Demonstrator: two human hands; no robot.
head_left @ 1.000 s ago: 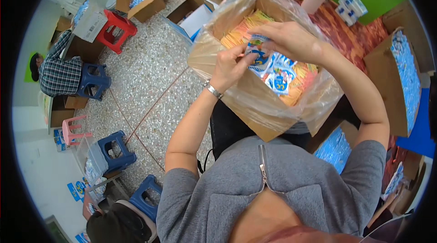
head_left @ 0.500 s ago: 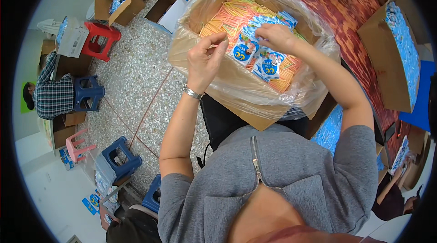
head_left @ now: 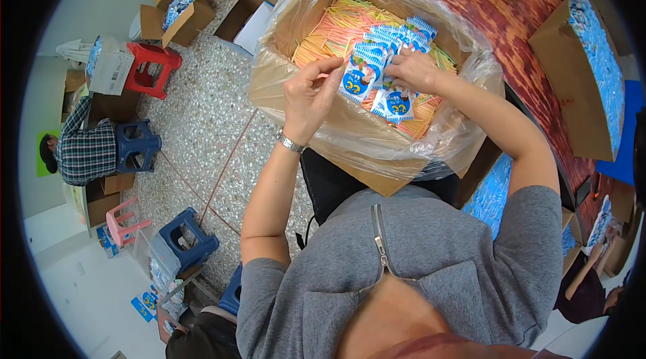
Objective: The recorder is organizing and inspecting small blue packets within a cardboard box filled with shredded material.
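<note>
A large cardboard box lined with clear plastic stands before me, filled with thin pastel sticks in pink, orange, yellow and green. Several small blue-and-white packets lie on the sticks. My left hand, a metal watch on its wrist, is closed in a pinch at the left edge of one tilted packet. From the right, my right hand reaches over the packets, its curled fingers closed at that packet's other side. Nearer me lies another packet. The right fingertips are partly hidden.
Right of me, a carton full of blue packets stands on a red-patterned table. More blue packets fill a box beside my right hip. Left are a red stool and blue stools. A person in plaid sits far left.
My left hand has moved slightly right and down, meeting the packet's edge. My right hand has shifted a little right and down over the packets, and the packet between the hands has tilted.
</note>
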